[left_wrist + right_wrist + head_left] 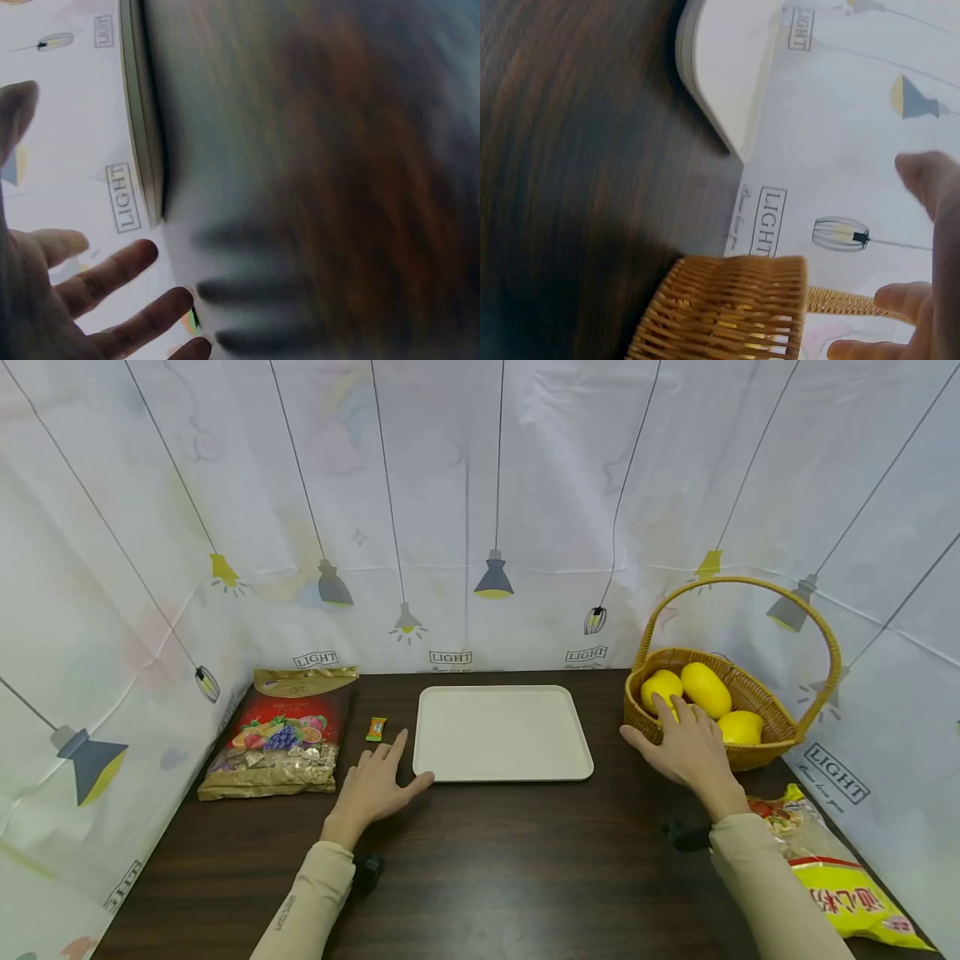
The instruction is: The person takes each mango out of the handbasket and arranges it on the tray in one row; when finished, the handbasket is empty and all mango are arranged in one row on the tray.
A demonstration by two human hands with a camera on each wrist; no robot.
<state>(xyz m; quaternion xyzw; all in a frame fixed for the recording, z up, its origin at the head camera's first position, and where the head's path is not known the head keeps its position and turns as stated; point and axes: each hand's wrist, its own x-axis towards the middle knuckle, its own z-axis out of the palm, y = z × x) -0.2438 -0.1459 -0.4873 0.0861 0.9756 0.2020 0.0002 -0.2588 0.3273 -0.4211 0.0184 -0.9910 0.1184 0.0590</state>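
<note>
In the head view my left hand [373,789] hovers with spread fingers just left of a white rectangular tray [502,735]. Beyond its fingertips lies a small orange-and-green wrapped candy [376,729]; the left wrist view shows only a sliver of the candy [192,322] behind a finger. My right hand [692,752] reaches over the near left side of a wicker basket [757,689], fingers apart. Yellow lemons [706,688] lie inside, one partly covered by those fingers. Whether the fingertips touch it I cannot tell. Neither hand grips anything.
A red and gold candy bag [288,735] lies at the left of the dark wooden table [510,877]. Near the right sleeve is a yellow and clear food packet [832,868]. The basket's tall handle [750,581] arches above it. A printed curtain [465,510] stands behind.
</note>
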